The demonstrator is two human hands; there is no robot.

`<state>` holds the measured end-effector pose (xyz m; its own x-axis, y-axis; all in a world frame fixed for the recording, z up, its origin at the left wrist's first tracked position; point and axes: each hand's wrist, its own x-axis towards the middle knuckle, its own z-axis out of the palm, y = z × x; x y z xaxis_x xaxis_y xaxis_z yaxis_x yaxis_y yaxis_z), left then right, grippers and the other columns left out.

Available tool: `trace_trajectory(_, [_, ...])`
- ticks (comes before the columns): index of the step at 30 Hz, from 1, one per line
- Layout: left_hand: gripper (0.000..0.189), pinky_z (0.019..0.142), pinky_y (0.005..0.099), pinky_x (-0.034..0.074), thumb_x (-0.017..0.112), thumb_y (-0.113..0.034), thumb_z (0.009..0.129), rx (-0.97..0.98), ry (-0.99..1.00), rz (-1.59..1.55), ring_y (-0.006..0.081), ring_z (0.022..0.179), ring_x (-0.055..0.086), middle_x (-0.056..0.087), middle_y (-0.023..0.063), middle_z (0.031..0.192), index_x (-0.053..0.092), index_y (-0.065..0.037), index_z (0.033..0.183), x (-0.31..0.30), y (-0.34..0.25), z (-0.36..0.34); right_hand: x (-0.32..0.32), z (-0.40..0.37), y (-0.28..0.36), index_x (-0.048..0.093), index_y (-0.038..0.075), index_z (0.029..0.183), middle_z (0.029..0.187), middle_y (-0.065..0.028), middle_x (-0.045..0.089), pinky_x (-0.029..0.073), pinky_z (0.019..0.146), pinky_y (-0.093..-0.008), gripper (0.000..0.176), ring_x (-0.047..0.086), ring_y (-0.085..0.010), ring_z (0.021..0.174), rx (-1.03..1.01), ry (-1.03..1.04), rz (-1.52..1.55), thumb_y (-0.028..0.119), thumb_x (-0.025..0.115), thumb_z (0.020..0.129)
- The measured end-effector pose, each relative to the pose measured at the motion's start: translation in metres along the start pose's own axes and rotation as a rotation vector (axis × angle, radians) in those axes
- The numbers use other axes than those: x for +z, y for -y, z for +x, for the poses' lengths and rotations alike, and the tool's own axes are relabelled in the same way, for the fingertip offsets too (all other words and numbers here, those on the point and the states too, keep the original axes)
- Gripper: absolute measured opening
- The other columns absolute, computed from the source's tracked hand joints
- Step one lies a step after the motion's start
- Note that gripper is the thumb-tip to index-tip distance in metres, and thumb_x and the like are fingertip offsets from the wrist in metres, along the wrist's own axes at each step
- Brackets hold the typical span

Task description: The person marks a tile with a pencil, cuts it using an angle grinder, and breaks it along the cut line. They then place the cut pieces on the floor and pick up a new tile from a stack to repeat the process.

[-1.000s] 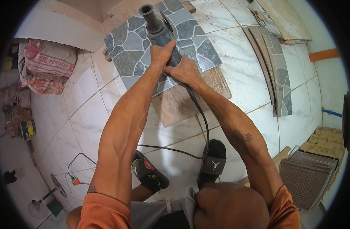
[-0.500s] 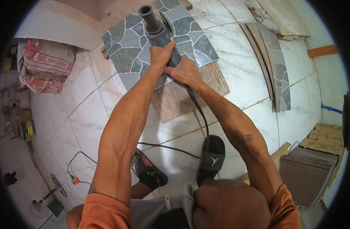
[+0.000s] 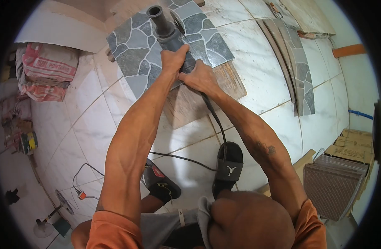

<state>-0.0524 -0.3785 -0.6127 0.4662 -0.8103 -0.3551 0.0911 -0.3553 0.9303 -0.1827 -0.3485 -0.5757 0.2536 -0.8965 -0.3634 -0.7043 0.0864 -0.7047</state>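
Left hand [image 3: 173, 60] wrapped round grinder [image 3: 169, 40], right hand [image 3: 199, 76] gripping behind, near the cord [image 3: 216, 118]. Grinder lies over patterned tile [image 3: 130, 58], near edge toward far edge. Step judged: cutting; whether disc [image 3: 177, 22] touches, hard to tell. Next calls for steady two-handed guidance.

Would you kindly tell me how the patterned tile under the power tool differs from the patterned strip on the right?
The tile is broad, while the strip is long and narrow. The tile sits on a wooden board beneath the power tool; the strip lies beside plain brown strips. Both share a grey stone pattern with pale lines.
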Motion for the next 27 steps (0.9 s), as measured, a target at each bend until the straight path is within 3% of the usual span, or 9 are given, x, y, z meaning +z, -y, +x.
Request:
trace_trajectory(2, [0.031, 0.058, 0.036, 0.05, 0.078, -0.022, 0.071, -0.018, -0.003, -0.026, 0.0168, 0.064, 0.062, 0.068, 0.0099, 0.077, 0.068, 0.007, 0.078, 0.001, -0.001, -0.003, 0.0, -0.003, -0.001, 0.057, -0.017, 0.111, 0.106, -0.0351, 0.066, 0.054, 0.091, -0.0466, 0.086, 0.067, -0.0454, 0.104, -0.013, -0.007, 0.002, 0.053, 0.08, 0.067])
trace_trajectory(15, [0.028, 0.056, 0.035, 0.049, 0.077, -0.021, 0.073, 0.009, 0.007, -0.016, 0.0155, 0.062, 0.061, 0.067, 0.009, 0.074, 0.067, 0.005, 0.075, 0.003, 0.008, -0.016, 0.0, -0.014, -0.009, 0.058, -0.017, 0.111, 0.106, -0.0349, 0.066, 0.053, 0.091, -0.0447, 0.077, 0.067, -0.0447, 0.103, -0.002, 0.01, 0.008, 0.044, 0.079, 0.068])
trace_trajectory(27, [0.027, 0.055, 0.0332, 0.048, 0.077, -0.021, 0.076, 0.04, 0.015, -0.03, 0.0146, 0.061, 0.061, 0.066, 0.0068, 0.074, 0.068, 0.004, 0.074, 0.005, 0.009, -0.029, -0.003, -0.025, -0.011, 0.058, -0.016, 0.112, 0.107, -0.0334, 0.067, 0.053, 0.091, -0.0445, 0.077, 0.067, -0.0432, 0.104, 0.011, 0.02, -0.013, 0.044, 0.078, 0.068])
